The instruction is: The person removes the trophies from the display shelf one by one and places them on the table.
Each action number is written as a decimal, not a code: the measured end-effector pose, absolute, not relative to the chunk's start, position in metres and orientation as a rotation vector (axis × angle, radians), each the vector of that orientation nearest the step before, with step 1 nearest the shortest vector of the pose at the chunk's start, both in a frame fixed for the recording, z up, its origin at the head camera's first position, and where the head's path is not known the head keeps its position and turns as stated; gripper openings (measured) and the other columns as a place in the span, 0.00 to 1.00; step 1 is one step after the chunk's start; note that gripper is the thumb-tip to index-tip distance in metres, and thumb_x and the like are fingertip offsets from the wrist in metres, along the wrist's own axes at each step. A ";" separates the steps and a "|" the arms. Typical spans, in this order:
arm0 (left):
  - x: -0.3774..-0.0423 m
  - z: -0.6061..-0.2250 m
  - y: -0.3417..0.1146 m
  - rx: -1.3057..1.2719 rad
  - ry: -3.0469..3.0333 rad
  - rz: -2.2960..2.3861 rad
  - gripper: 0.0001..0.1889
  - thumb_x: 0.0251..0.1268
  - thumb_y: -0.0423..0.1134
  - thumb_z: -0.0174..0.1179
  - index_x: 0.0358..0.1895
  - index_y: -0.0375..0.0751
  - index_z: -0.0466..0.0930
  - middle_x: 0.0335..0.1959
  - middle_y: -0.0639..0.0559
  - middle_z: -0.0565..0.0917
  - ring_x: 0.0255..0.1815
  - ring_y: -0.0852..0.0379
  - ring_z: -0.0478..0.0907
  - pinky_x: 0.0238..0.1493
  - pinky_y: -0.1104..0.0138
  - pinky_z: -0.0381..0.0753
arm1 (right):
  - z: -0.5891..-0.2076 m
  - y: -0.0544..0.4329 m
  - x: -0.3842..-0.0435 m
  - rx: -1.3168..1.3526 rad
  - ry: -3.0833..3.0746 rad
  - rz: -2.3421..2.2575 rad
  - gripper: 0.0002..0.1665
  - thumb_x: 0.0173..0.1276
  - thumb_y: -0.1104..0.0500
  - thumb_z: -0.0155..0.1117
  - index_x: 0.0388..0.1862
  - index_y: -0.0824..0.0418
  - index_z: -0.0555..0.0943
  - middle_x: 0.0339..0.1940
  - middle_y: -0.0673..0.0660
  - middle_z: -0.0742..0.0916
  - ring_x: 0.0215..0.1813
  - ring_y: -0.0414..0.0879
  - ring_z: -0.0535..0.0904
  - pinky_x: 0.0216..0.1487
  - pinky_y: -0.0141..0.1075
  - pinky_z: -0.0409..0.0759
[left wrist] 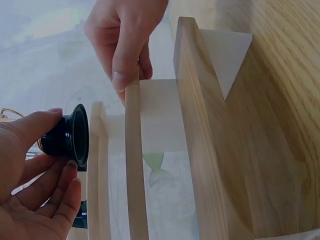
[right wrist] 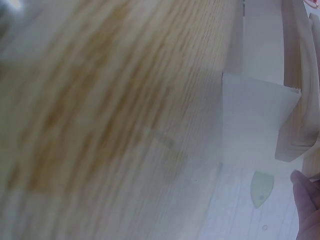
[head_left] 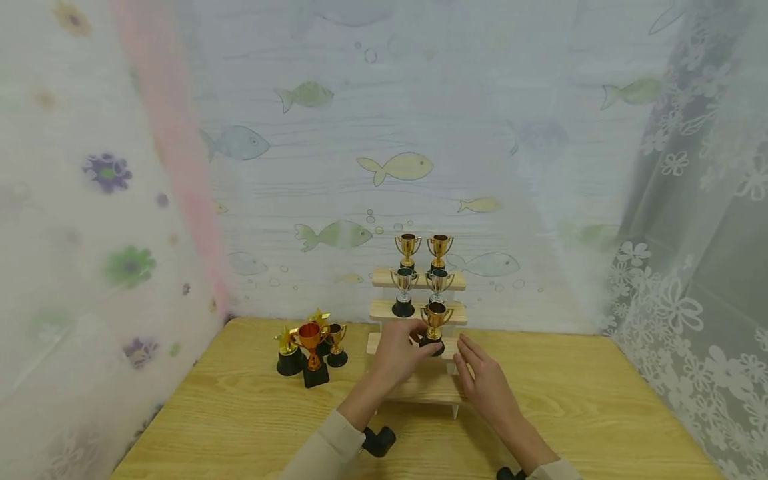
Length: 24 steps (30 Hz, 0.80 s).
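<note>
My left hand (head_left: 399, 350) holds a small gold trophy cup (head_left: 436, 317) by its black base, thumb on one side and fingers on the other. In the left wrist view the underside of the black base (left wrist: 80, 135) shows, tilted close to the stand's planks. The trophy is over the second plank from the bottom of a stepped wooden display stand (head_left: 420, 390). Straight fingers of my right hand (head_left: 489, 387) touch the right end of that plank. Two silver trophies (head_left: 405, 283) stand one step higher, and two gold trophies (head_left: 408, 247) occupy the top step.
To the left of the stand, several trophies (head_left: 311, 340) stand grouped on the wooden table (head_left: 240, 407), some gold with stars and one orange-red with a square base. Black objects (head_left: 379, 441) show by both wrists. A fish-printed curtain (head_left: 336, 167) hangs behind.
</note>
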<state>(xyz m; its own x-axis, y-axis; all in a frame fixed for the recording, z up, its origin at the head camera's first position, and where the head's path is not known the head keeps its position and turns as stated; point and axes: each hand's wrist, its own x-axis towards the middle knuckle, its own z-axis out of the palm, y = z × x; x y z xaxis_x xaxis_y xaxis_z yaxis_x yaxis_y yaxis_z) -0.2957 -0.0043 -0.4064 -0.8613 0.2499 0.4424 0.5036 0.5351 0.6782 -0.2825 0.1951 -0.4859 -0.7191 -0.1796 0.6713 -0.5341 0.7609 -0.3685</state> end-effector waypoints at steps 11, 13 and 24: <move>-0.290 -0.408 -0.020 -0.619 -2.472 -1.202 0.10 0.59 0.43 0.76 0.41 0.47 0.89 0.35 0.57 0.88 0.38 0.55 0.81 0.37 0.67 0.79 | -0.486 0.196 -0.282 0.519 -2.353 0.760 0.23 0.79 0.61 0.60 0.64 0.76 0.78 0.68 0.70 0.79 0.61 0.64 0.82 0.57 0.55 0.80; -0.290 -0.409 -0.023 -0.624 -2.471 -1.194 0.10 0.59 0.43 0.76 0.41 0.47 0.89 0.35 0.57 0.88 0.37 0.56 0.80 0.36 0.68 0.79 | -0.485 0.196 -0.283 0.511 -2.363 0.764 0.23 0.79 0.60 0.60 0.64 0.75 0.78 0.68 0.70 0.79 0.62 0.64 0.81 0.58 0.55 0.80; -0.285 -0.411 -0.043 -0.591 -2.485 -1.170 0.12 0.60 0.44 0.76 0.45 0.45 0.89 0.38 0.54 0.88 0.38 0.52 0.82 0.38 0.65 0.80 | -0.488 0.197 -0.284 0.501 -2.366 0.764 0.24 0.79 0.60 0.60 0.65 0.74 0.78 0.69 0.68 0.79 0.64 0.64 0.80 0.60 0.55 0.79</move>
